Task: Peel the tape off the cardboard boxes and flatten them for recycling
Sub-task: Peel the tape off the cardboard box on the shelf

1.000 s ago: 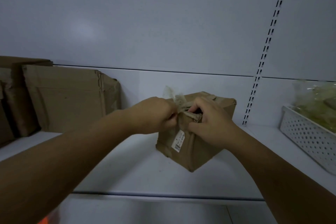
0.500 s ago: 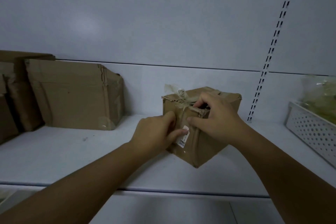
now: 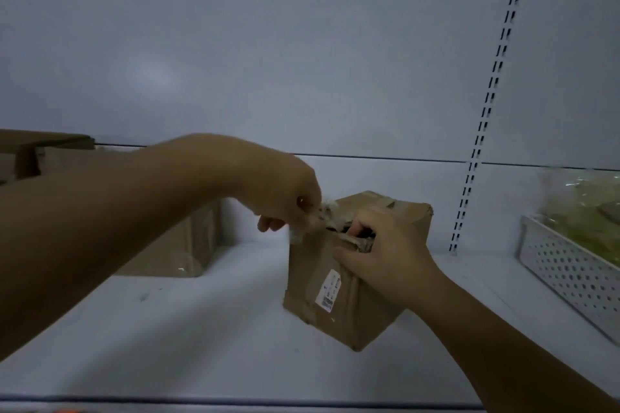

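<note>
Rising from box [image 3: 339, 292] front to tape [image 3: 322, 214]: left hand [image 3: 285, 198].

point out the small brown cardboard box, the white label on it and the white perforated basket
small brown cardboard box [image 3: 312, 278]: head view, bare front face left of the label
white label [image 3: 328, 292]: head view, its middle
white perforated basket [image 3: 567, 275]: head view, its holed side wall

Small taped brown box [image 3: 339, 292] on shelf — crumpled tape [image 3: 327, 214] lifted; upright
</note>
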`<state>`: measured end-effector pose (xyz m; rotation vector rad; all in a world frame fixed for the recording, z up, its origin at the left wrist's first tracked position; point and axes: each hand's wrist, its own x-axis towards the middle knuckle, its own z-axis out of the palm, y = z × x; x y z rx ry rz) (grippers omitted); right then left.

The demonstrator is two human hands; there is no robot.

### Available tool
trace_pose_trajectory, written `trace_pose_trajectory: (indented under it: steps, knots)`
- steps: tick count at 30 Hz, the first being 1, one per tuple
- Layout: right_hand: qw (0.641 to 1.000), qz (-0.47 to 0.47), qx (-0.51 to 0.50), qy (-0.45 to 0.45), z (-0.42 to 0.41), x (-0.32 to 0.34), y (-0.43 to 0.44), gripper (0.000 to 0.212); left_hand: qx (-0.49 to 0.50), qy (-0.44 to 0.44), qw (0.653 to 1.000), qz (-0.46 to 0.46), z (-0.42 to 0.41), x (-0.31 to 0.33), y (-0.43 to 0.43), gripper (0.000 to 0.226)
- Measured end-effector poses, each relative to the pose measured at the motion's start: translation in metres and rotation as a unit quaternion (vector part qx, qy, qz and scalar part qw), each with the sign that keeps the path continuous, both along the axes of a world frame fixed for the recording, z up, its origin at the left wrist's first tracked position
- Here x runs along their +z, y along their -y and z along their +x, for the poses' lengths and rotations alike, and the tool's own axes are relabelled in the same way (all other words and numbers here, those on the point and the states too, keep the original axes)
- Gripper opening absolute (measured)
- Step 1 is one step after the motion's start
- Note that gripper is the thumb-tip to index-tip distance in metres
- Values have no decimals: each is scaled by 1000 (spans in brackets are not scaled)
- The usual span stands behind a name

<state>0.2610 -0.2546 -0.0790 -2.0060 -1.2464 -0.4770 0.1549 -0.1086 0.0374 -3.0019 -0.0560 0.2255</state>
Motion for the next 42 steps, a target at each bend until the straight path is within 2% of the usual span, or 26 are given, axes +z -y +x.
trace_pose_trajectory:
  steps: [3,6,7,9,10,12,13,15,16,17,18,19,21,23,25,27,31,33,35,37,39,42]
  knots:
    - [1000,-8,-4,-11,-5,4,2,24,-31,94,987,-126,8,23,8,27]
    - [986,69,-14,-152,-4,18,3,48,-68,213,962,-159,18,17,14,27]
    - [975,98,-21,-199,-1,26,3,58,-74,228,957,-163,21,13,13,26]
    - [979,65,-30,-191,5,39,3,69,-78,221,954,-185,23,2,10,25]
    - [987,24,-17,-156,8,42,2,62,-78,216,954,-194,23,-2,8,25]
    - [993,-17,11,-112,12,45,-2,29,-66,230,943,-233,23,-11,3,28]
    - [993,-7,18,-120,15,45,-3,24,-53,254,925,-277,21,-15,1,31]
    - [990,22,-9,-141,26,43,-5,32,-5,344,851,-397,16,-24,0,44]
    - [987,36,-34,-153,32,42,-6,35,18,400,809,-430,14,-32,2,49]
    - [980,62,-54,-180,37,41,-8,37,31,443,790,-424,13,-42,6,51]
    - [968,96,-64,-224,40,41,-11,37,33,457,795,-398,12,-54,14,51]
    - [950,131,-61,-278,42,42,-14,36,24,439,821,-364,12,-66,25,52]
    - [907,187,-28,-376,43,47,-17,33,-4,354,901,-251,17,-87,44,67]
    - [874,237,2,-424,47,52,-16,34,13,293,945,-143,24,-94,45,88]
    - [860,277,-2,-429,53,56,-10,35,46,247,957,-143,24,-88,29,102]
    - [842,313,-2,-439,59,60,-2,32,28,188,966,-173,19,-83,11,108]
    - [730,418,81,-534,69,64,18,25,-9,89,982,-168,11,-64,-8,94]
    - [709,438,63,-549,77,63,30,24,4,61,987,-147,10,-53,-16,76]
    - [719,429,44,-545,84,58,41,26,53,54,991,-109,15,-44,-16,59]
    - [774,363,23,-518,86,49,46,27,114,73,987,-84,28,-40,-4,41]
    - [836,258,11,-484,82,35,43,32,139,135,979,-65,46,-40,17,25]
    - [887,147,19,-438,70,19,39,40,128,256,950,-121,68,-52,49,22]
